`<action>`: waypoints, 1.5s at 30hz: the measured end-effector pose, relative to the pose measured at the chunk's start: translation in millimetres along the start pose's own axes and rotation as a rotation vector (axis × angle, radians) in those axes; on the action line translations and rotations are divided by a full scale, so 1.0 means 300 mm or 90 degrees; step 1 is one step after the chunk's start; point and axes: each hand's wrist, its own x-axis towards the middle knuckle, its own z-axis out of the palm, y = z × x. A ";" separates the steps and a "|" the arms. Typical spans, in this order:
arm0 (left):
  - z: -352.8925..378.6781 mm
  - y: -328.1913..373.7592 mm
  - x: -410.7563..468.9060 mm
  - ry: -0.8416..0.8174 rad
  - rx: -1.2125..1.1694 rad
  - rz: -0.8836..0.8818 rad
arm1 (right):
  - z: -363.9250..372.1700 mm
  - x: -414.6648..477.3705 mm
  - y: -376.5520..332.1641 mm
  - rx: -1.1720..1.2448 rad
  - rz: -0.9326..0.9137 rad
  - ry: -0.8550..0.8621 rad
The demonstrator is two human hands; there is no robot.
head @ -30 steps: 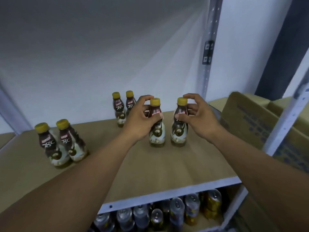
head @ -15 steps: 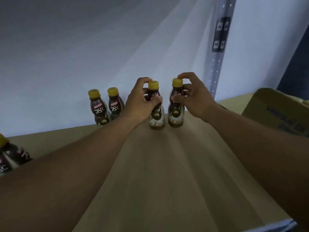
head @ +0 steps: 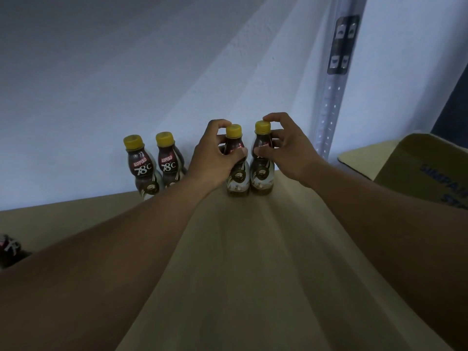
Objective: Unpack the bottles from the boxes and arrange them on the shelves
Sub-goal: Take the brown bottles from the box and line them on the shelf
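Two small brown coffee bottles with yellow caps stand side by side at the back of the tan shelf (head: 240, 262), close to the white wall. My left hand (head: 215, 158) grips the left bottle (head: 236, 178) around its neck and shoulder. My right hand (head: 286, 150) grips the right bottle (head: 262, 177), fingers curled over its cap and neck. Both bottles stand upright on the shelf board. Two more such bottles (head: 154, 163) stand to the left against the wall, untouched.
A cardboard box (head: 417, 165) with blue print sits at the right, beyond the grey shelf upright (head: 334, 97). Part of another bottle (head: 8, 247) shows at the far left edge. Bare shelf board stretches from the bottles toward me.
Both hands have pushed their bottles from mid-shelf back to the wall, beside the pair that stood there. The view has moved closer, so the shelf's front edge and the cans below are out of sight.
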 end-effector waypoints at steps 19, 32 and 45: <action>-0.077 0.075 0.042 -0.093 0.108 0.032 | -0.110 0.046 -0.098 -0.118 0.019 -0.150; -0.063 0.034 0.019 -0.075 0.201 0.064 | -0.093 0.041 -0.052 -0.152 -0.024 -0.162; -0.045 0.016 0.005 -0.051 0.218 0.076 | -0.066 0.042 -0.032 -0.173 -0.054 -0.131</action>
